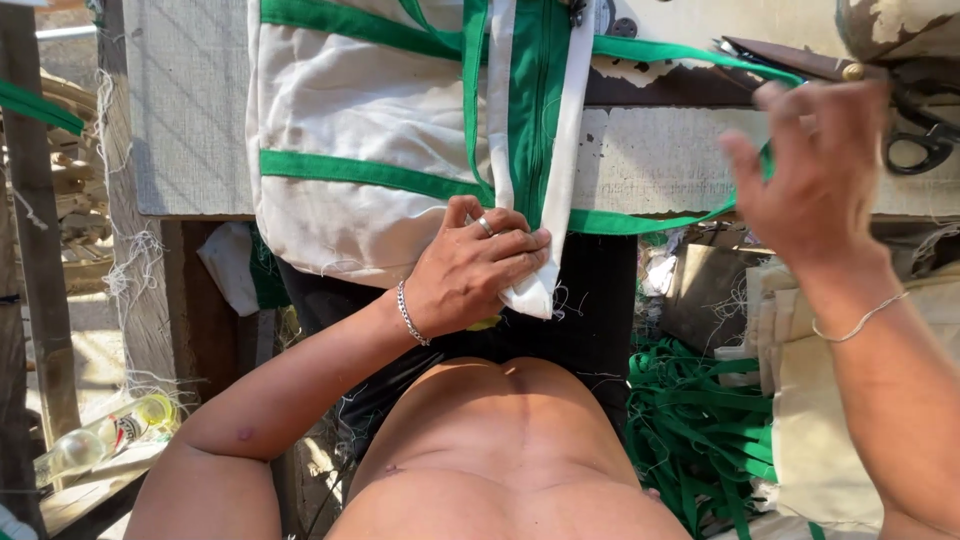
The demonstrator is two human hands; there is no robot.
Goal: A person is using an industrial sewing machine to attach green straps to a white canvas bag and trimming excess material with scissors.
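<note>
Hanging over the near edge of the worktable, the cream bag with green trim is cut off at the frame's top, its long axis running far to near. The left hand presses closed on the bag's white strap end. The right hand, fingers spread and blurred, grips nothing, near scissors partly hidden behind it.

Hard sunlight hits your forearms and the cream bag; your raised right hand blurs, and deep shadow fills the gap beneath.
</note>
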